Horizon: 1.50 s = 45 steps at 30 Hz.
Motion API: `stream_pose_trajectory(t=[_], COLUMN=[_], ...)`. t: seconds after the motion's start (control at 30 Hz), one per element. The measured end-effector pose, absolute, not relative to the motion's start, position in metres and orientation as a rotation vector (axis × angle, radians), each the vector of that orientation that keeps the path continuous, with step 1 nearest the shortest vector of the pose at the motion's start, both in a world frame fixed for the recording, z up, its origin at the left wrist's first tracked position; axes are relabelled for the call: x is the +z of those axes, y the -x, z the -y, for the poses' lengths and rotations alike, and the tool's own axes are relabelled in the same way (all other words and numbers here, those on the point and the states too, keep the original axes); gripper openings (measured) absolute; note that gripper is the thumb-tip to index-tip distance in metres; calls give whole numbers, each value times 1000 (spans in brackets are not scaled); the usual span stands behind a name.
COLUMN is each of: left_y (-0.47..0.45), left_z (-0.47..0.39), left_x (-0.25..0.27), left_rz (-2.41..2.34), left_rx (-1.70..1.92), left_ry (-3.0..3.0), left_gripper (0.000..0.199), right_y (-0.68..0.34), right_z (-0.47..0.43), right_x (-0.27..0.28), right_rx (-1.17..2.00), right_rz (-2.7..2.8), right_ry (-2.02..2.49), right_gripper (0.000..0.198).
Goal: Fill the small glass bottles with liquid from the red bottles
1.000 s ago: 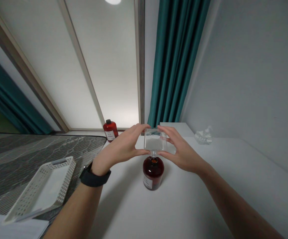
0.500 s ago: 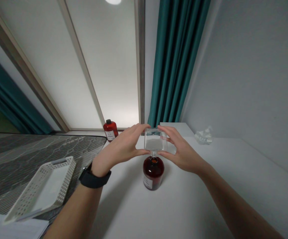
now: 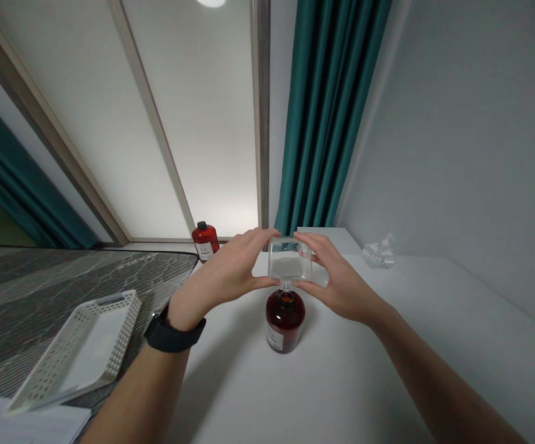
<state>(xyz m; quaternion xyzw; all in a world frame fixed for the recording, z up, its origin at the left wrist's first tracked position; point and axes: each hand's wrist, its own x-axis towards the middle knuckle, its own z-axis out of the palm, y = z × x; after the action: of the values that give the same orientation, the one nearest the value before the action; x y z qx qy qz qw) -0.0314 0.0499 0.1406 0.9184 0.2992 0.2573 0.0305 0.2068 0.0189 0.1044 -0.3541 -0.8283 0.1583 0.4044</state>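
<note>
Between my two hands is a clear glass bottle (image 3: 289,260), turned upside down with its neck pointing downward. My left hand (image 3: 244,262) grips its left side with fingers on top and thumb below. From the right, my right hand (image 3: 334,274) holds it the same way. Directly beneath stands a dark red bottle (image 3: 285,322) with a white label, upright and uncapped on the white table (image 3: 323,382). The glass bottle's neck is at the red bottle's mouth; whether it sits inside the opening I cannot tell.
A second red bottle (image 3: 205,240) with a black cap stands at the back left. Crumpled clear plastic (image 3: 379,251) lies by the wall. A white box (image 3: 330,237) sits behind my hands. At left are a white perforated basket (image 3: 122,345) and papers (image 3: 31,422).
</note>
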Motion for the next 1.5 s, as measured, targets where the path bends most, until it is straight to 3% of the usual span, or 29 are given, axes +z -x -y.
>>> stream_pose_trajectory(t=[1.5], left_y=[28], left_z=[-45], left_x=[146], left_rz=[-953], left_rx=[804], left_ry=[-2936], left_gripper=[64], right_y=[-206], right_z=[-20], right_x=[105], right_rx=[220], right_rz=[2140], right_ry=[893], right_gripper=[73])
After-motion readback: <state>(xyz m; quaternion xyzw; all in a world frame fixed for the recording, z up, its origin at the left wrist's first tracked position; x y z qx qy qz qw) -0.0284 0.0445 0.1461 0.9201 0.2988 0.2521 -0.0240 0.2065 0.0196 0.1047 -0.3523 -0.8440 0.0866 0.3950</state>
